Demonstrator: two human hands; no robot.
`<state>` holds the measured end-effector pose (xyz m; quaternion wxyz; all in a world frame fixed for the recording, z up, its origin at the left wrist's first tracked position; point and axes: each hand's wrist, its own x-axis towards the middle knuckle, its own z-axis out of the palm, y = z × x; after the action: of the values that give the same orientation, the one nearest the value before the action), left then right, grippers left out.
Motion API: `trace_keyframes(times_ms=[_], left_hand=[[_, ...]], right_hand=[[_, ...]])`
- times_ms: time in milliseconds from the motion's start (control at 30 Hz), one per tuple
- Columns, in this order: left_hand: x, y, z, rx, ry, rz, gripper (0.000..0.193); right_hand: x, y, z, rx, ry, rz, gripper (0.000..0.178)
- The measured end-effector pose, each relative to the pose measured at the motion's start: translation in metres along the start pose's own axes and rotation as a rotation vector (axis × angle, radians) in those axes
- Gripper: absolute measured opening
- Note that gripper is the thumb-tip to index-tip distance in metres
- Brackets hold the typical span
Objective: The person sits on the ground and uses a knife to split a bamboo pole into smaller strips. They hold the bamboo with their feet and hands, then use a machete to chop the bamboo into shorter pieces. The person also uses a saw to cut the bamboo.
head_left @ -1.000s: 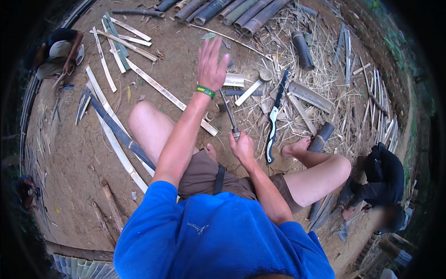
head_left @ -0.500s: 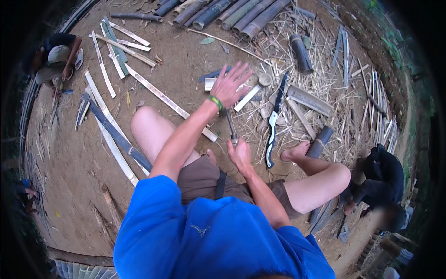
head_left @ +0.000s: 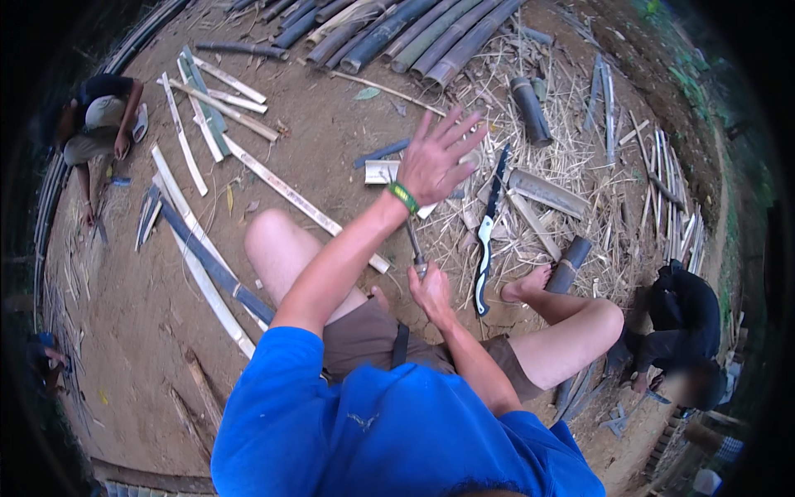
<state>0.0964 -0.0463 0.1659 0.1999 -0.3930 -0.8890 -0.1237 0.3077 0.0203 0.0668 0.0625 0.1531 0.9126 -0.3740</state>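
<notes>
My left hand [head_left: 437, 166] is raised with its fingers spread and nothing in it; a green band circles its wrist. Below it, my right hand [head_left: 432, 294] is closed round the handle of a narrow metal tool [head_left: 415, 242] with a thick metal collar. The tool's shaft runs up beneath my left wrist, which hides part of it, so I cannot tell its exact kind. A pruning saw [head_left: 485, 231] with a black blade and a white-and-black handle lies to the right. Past my left wrist lies a pale split bamboo piece [head_left: 381, 171], partly covered.
Bamboo poles [head_left: 414, 37] are piled at the far side. Split bamboo strips [head_left: 286, 188] lie to the left, shavings [head_left: 571, 124] and a half-round bamboo piece [head_left: 548, 194] to the right. People crouch at the left [head_left: 103, 116] and right [head_left: 683, 323].
My left hand has moved right, its fingers still spread. My right hand keeps hold of the tool, a little lower in the picture. The view has shifted slightly.
</notes>
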Motion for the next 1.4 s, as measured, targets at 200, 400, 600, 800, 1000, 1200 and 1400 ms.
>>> trace_keyframes(times_ms=[200, 400, 600, 800, 1000, 1200, 1400], left_hand=[[-0.02, 0.002, 0.032, -0.292, -0.062, -0.011, 0.057], [-0.061, 0.004, 0.04, -0.253, -0.467, 0.027, 0.056], [-0.036, -0.04, 0.037, -0.393, 0.198, -0.431, 0.046], [-0.143, -0.055, 0.09, -0.37, -0.309, -0.523, 0.018], [-0.145, -0.034, 0.083, -0.413, -0.296, -0.478, 0.017], [-0.153, -0.039, 0.088, -0.368, -0.246, -0.432, 0.015], [-0.156, -0.039, 0.09, -0.341, -0.267, -0.477, 0.015]], right_hand=[[0.009, 0.009, -0.004, 0.073, 0.027, 0.04, 0.048], [-0.013, 0.003, 0.01, 0.028, -0.019, 0.046, 0.046], [0.016, 0.018, -0.007, 0.082, -0.001, 0.03, 0.048], [0.011, 0.009, 0.002, 0.051, -0.014, 0.007, 0.048], [0.01, 0.02, -0.002, 0.149, -0.018, 0.02, 0.044], [0.019, 0.016, -0.018, 0.312, -0.2, 0.195, 0.044], [0.001, 0.011, 0.009, -0.007, 0.053, 0.001, 0.042]])
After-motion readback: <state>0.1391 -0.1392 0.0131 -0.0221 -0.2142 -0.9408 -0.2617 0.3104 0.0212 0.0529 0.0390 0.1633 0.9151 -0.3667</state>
